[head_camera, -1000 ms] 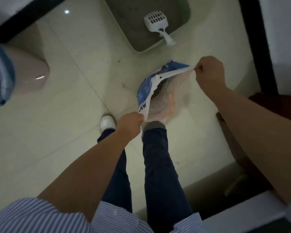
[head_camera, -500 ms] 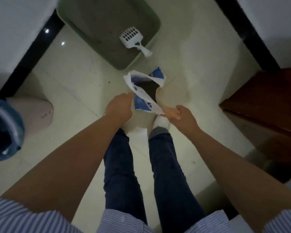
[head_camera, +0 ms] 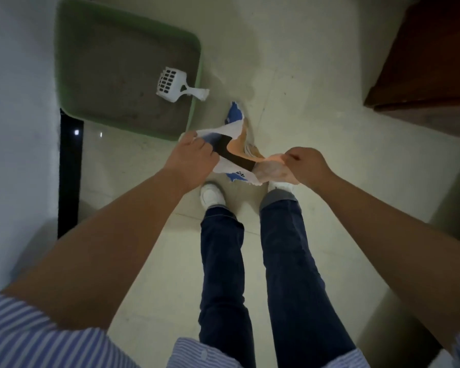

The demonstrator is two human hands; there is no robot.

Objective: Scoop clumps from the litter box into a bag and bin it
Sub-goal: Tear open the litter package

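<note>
I hold a plastic bag (head_camera: 234,134), white and blue with an orange side, in front of my feet. My left hand (head_camera: 190,158) grips its white edge on the left. My right hand (head_camera: 306,166) grips the orange edge on the right, and the bag's mouth gapes dark between the two hands. A green litter box (head_camera: 195,83) filled with grey litter lies on the floor at the upper left, just beyond my left hand. A white slotted scoop (head_camera: 171,85) rests in the litter, its handle lying over the box's right rim.
A white wall (head_camera: 16,128) with a black strip (head_camera: 69,176) at its foot runs along the left. Dark wooden furniture (head_camera: 422,65) fills the upper right corner. My legs in dark trousers and white shoes (head_camera: 211,193) stand on the pale tiled floor (head_camera: 316,107).
The view has swung left, so the litter box lies further left and the bin has left the frame. Both hands pulled further apart, stretching the bag's mouth wider and flatter.
</note>
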